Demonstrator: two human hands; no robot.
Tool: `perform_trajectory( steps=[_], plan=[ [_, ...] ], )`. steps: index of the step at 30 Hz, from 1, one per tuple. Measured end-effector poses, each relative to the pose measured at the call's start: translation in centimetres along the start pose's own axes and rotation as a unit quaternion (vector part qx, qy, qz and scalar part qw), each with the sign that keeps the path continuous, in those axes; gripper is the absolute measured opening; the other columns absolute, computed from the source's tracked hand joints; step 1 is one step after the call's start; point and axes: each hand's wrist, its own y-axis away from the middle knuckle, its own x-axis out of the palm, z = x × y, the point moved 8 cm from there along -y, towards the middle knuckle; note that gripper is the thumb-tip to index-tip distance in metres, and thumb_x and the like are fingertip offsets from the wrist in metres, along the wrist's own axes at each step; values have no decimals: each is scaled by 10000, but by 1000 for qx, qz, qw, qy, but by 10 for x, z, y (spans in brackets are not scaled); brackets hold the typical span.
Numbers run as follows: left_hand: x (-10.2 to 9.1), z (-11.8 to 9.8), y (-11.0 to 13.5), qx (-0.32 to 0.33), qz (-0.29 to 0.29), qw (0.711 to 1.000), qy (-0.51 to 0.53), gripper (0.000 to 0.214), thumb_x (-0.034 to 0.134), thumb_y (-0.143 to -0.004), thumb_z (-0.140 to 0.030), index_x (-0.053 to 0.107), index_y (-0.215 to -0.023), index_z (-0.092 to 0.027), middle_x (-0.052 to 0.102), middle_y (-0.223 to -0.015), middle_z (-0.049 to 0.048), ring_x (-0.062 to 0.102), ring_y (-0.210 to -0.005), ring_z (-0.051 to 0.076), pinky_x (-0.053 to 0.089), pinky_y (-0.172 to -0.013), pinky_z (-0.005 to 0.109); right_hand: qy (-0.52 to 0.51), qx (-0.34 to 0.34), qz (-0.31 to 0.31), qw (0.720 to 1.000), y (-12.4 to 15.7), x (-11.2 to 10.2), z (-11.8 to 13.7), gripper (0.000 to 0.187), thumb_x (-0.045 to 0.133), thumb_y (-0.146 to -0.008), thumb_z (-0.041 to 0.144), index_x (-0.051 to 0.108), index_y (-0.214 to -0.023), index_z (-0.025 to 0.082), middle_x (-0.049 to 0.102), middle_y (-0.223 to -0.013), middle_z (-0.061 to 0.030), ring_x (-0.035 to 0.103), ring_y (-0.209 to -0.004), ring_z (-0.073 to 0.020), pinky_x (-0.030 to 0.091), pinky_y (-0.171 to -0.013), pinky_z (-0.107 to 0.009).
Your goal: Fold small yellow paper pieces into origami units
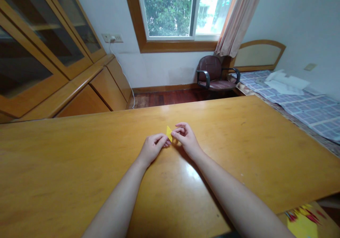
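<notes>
A small piece of folded yellow paper (169,133), pointed at the top, is held just above the middle of the table. My left hand (154,146) pinches its lower left edge between thumb and fingers. From the other side, my right hand (186,137) grips the right edge with thumb and forefinger, its other fingers curled loosely. Parts of the paper are covered by my fingertips.
The wooden table (79,167) spreads under both arms. Yellow sheets (302,225) and small red and yellow pieces lie at the lower right. Beyond stand a brown chair (212,71), a bed (305,103) and a cabinet (79,85) on the left.
</notes>
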Motion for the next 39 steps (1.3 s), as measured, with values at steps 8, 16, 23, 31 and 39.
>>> perform_trajectory(
  steps=[8,16,23,31,39],
  plan=[
    [-19,3,-1,-21,-119,991,65,255,698,-777,-399,685,-895,-172,667,-774,5,583,-625,133,475,-612,235,73,12,58,996,4,11,-7,337,730,-728,284,512,-975,211,641,-752,30,603,-654,-126,473,-636,-270],
    [-21,18,-3,-36,-124,987,101,223,722,-755,-379,661,-821,-174,628,-647,-19,589,-616,139,470,-636,243,78,6,46,996,4,9,-4,327,730,-740,317,553,-992,206,636,-763,28,591,-630,-118,470,-623,-266],
    [-23,23,-5,-24,-155,974,162,271,732,-748,-381,630,-901,-183,641,-760,-17,616,-647,129,497,-642,241,76,-1,79,994,6,13,-3,307,689,-799,343,541,-1034,213,668,-730,18,637,-685,-148,469,-638,-268],
    [-17,-11,0,77,-98,992,26,171,691,-803,-272,716,-959,-207,627,-1017,54,617,-958,186,523,-810,278,89,-20,68,993,4,8,-4,209,666,-835,361,572,-941,208,652,-738,22,635,-704,-143,471,-685,-272],
    [-13,-10,-1,80,-69,994,36,126,710,-805,-254,723,-917,-199,648,-973,60,636,-938,184,537,-805,278,75,-19,69,995,4,9,1,173,662,-836,361,618,-880,200,646,-723,16,609,-697,-139,466,-686,-270]
  ],
)
